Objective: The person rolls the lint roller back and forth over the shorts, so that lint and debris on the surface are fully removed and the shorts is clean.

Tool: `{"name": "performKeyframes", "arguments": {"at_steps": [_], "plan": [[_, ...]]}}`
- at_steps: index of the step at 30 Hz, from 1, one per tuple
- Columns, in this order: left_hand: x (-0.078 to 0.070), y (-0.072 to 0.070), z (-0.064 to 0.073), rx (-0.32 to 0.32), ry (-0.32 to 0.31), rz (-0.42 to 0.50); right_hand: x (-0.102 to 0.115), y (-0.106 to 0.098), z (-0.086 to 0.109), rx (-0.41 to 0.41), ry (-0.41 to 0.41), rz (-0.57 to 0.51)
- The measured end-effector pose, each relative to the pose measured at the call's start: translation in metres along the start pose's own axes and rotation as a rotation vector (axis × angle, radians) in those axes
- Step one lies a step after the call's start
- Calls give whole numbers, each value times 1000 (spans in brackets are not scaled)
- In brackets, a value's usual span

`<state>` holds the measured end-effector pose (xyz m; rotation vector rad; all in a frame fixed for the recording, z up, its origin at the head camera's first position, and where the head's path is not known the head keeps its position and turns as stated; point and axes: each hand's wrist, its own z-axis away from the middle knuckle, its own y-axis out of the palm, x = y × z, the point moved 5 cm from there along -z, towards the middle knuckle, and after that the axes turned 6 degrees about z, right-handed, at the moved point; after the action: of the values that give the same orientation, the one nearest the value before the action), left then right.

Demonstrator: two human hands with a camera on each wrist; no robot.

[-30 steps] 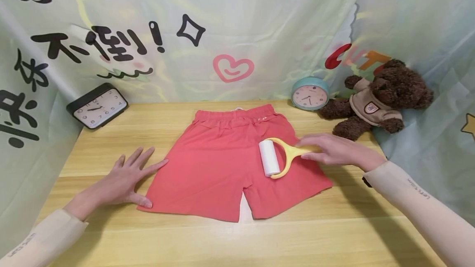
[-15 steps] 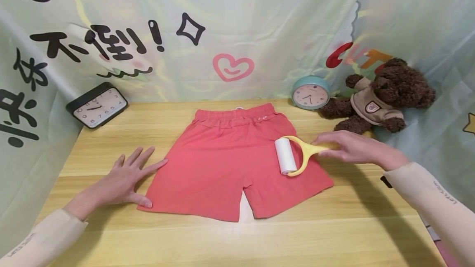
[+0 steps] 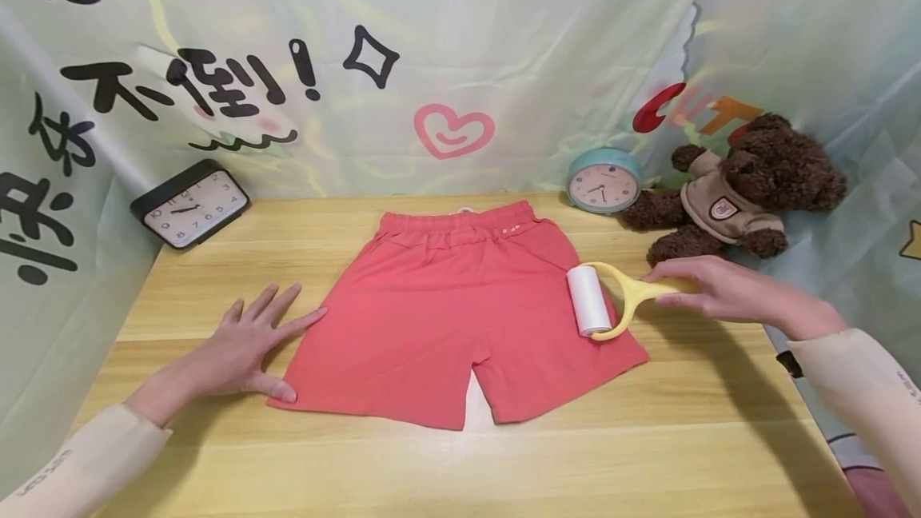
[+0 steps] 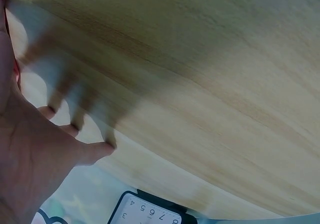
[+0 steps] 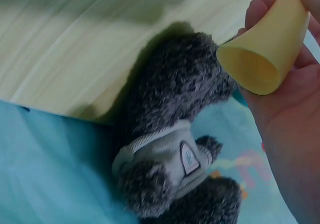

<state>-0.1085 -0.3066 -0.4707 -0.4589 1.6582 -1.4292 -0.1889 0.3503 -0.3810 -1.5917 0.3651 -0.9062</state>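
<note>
Red shorts [image 3: 424, 302] lie flat on the wooden table, waistband toward the back. My right hand [image 3: 727, 292] grips the yellow handle of a lint roller [image 3: 590, 300]. Its white roll rests over the right side of the shorts, close to their outer edge. In the right wrist view the hollow end of the lint roller's handle [image 5: 272, 48] sticks out from my palm. My left hand [image 3: 233, 346] is spread at the left edge of the shorts, thumb and index fingertip on the cloth and the other fingers over the table.
A black-framed clock [image 3: 190, 205] stands at the back left. At the back right are a round teal clock [image 3: 603, 181] and a brown teddy bear [image 3: 741, 190], just behind my right hand. Printed cloth [image 3: 547, 46] hangs around the wooden table [image 3: 403, 470].
My right hand has moved the lint roller rightward across the shorts, from near their middle toward the right edge. The left hand and the shorts have stayed in place.
</note>
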Motion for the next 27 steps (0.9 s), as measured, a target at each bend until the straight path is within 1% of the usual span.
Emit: {"name": "performKeyframes", "arguments": {"at_steps": [4,9,12,16,19,23,27], "plan": [[-1,0,1,-1,1,8,-5,-5,10,5,42,2],[-1,1,1,-1,7,19,-17,-10,24,17,129,-4],[0,0,0,-1,3,19,-23,-12,33,13,150,1],[0,0,-1,3,0,21,-27,-16,42,-15,154,23],[0,-1,-2,-1,3,23,-26,-24,45,-29,188,18],[0,-1,-1,-9,7,26,-27,-38,48,-40,250,44],[0,-1,0,-7,1,34,-29,-48,51,-80,287,106]]}}
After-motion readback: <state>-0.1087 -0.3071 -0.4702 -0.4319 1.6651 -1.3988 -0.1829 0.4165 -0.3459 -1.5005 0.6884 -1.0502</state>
